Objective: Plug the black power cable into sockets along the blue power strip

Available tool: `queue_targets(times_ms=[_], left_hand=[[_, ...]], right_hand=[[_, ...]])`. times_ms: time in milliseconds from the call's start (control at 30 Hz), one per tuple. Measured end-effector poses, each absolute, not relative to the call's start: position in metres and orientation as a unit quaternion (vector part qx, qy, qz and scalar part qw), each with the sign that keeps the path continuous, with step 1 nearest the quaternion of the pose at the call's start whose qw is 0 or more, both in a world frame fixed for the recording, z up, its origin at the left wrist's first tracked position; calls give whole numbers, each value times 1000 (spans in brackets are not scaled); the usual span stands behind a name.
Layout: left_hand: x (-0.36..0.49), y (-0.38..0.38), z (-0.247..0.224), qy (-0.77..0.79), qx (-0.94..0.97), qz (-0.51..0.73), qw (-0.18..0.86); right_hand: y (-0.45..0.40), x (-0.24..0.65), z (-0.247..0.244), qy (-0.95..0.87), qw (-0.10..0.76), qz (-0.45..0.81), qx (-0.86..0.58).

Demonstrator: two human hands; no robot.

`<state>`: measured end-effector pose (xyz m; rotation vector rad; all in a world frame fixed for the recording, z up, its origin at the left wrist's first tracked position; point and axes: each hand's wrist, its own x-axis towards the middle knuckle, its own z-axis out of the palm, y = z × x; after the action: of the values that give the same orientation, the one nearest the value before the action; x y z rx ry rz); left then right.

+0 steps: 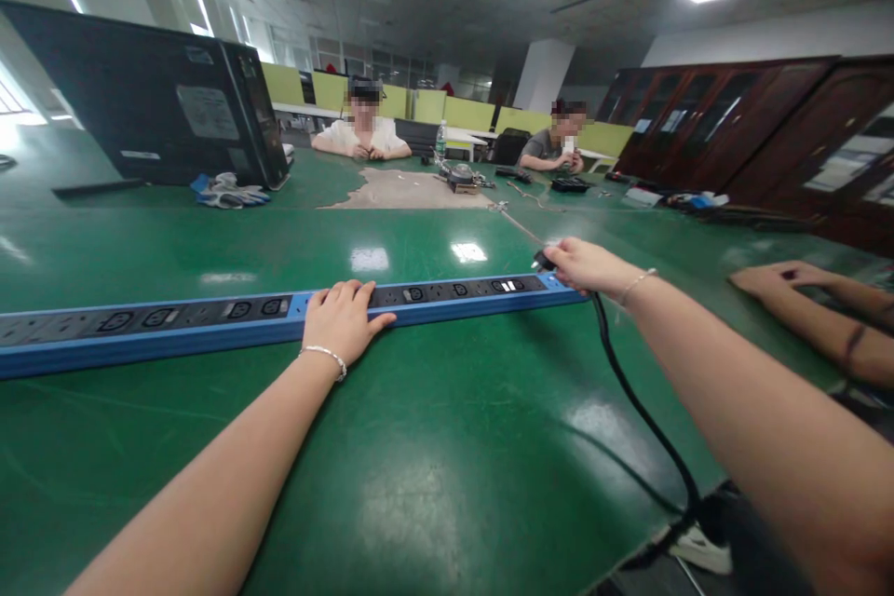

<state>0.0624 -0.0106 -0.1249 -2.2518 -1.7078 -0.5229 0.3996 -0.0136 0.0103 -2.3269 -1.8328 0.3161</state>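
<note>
A long blue power strip point(335, 317) with black sockets lies across the green table point(419, 438). My left hand point(342, 318) rests on top of its middle, fingers spread over the blue casing, gripping nothing. At the strip's right end, my right hand point(579, 264) is closed around a black plug point(543, 262), its metal prongs pointing left above the strip. From under that hand a thick black cable point(632, 391) hangs down and runs over the table's front right edge.
A black computer case point(160, 102) stands at the back left, with gloves point(229, 190) before it. Two people sit across the table. Another person's forearms point(824, 307) rest at the right edge. A bottle point(440, 140) and small parts are at the back.
</note>
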Motion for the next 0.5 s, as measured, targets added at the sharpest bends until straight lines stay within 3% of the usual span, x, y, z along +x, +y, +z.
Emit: queue_targets(times_ms=[200,500], left_hand=[[62,-11,-125,-587,-777,-182,135],[62,-11,-125,-588,-776,-183,138]], right_hand=[[0,354,-41,-658,61,37,-750],[15,344,-54,-645,33,44,-762]])
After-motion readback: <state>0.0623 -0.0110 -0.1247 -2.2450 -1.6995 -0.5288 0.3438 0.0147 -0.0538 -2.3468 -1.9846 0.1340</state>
